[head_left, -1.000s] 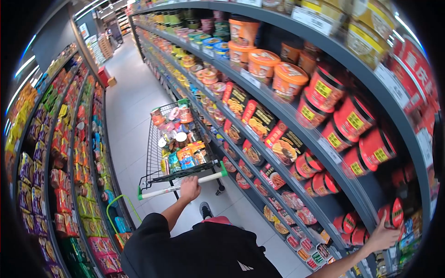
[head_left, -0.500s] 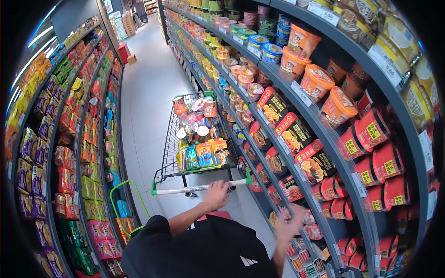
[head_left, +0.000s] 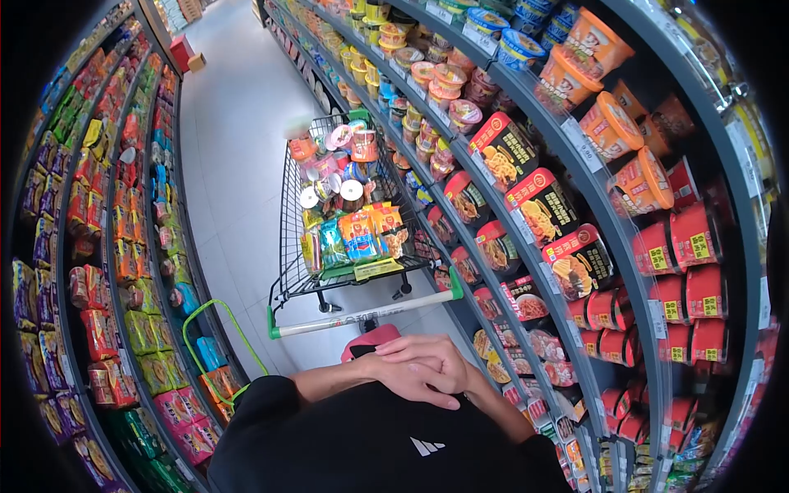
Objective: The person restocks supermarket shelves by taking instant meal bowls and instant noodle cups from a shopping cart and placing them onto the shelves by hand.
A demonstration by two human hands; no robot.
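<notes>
My left hand [head_left: 408, 383] and my right hand [head_left: 429, 355] are clasped in front of the black shirt. The right hand's fingers lie across the back of the left and close round it. Part of the left hand's fingers is hidden beneath. Just ahead of them, and touched by neither hand, is the white handle [head_left: 366, 315] of a black wire shopping cart [head_left: 283, 238]. In the cart lie instant noodle cups [head_left: 364, 146], a blue-and-orange packet [head_left: 359, 234], a teal packet [head_left: 332, 244] and white-lidded tubs [head_left: 351, 191].
Shelves of noodle tubs [head_left: 610, 123] and red bowls [head_left: 694, 238] rise close on the right. Bagged noodles [head_left: 156, 333] fill the left shelves, with a green hoop [head_left: 191, 316] jutting out. Farther along the tiled aisle [head_left: 226, 107] stands a red box [head_left: 181, 52].
My left hand has left the cart handle and come back to my body. My right hand has moved left, away from the right shelf, onto the left hand. The view has tilted down.
</notes>
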